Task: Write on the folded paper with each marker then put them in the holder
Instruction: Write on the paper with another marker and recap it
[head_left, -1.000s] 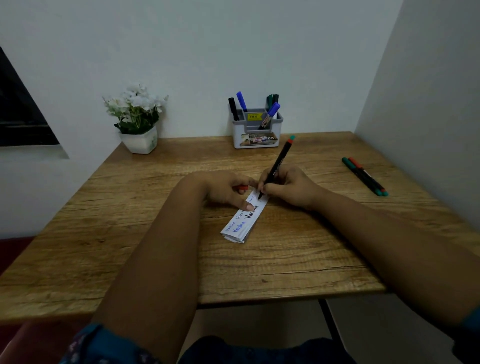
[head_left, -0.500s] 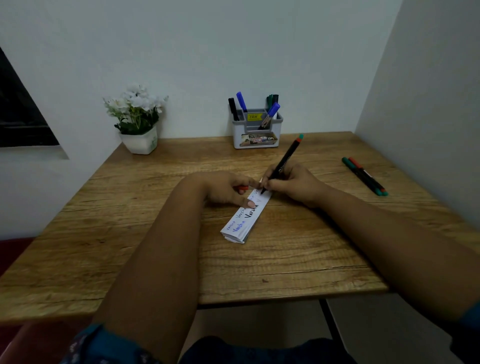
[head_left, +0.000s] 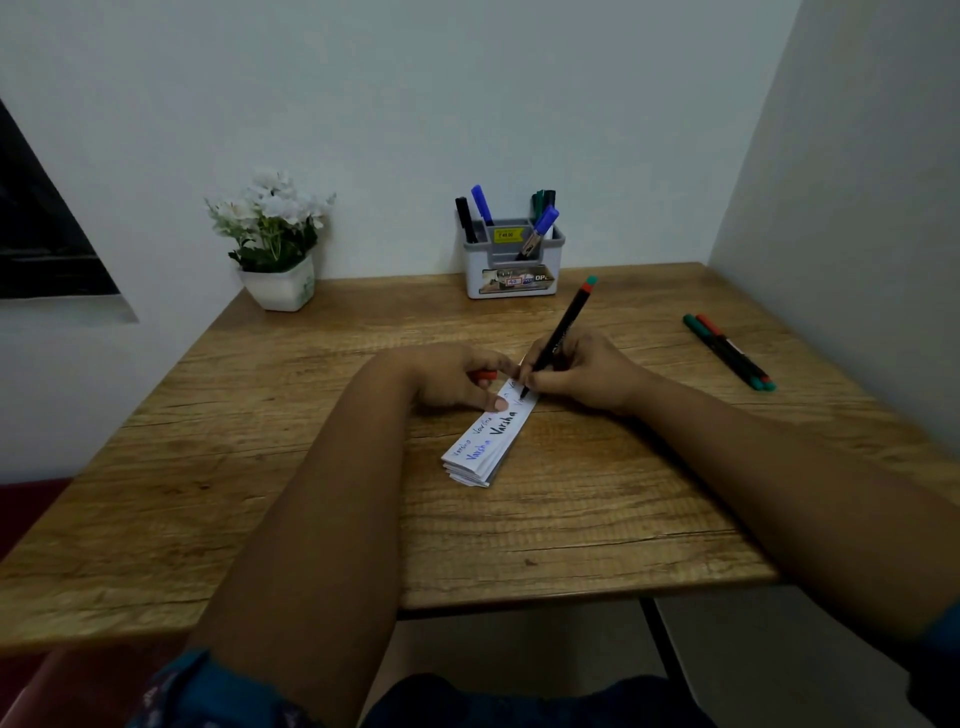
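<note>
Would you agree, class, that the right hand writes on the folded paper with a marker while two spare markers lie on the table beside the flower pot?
Not quite. The right hand does write on the folded paper with a marker, but the head view shows the two spare markers lying near the table's right edge, far from the flower pot.

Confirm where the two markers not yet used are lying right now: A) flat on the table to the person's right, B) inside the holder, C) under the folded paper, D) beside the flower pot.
A: the two markers lie side by side flat on the table, right of the right hand, which holds another marker.
</note>
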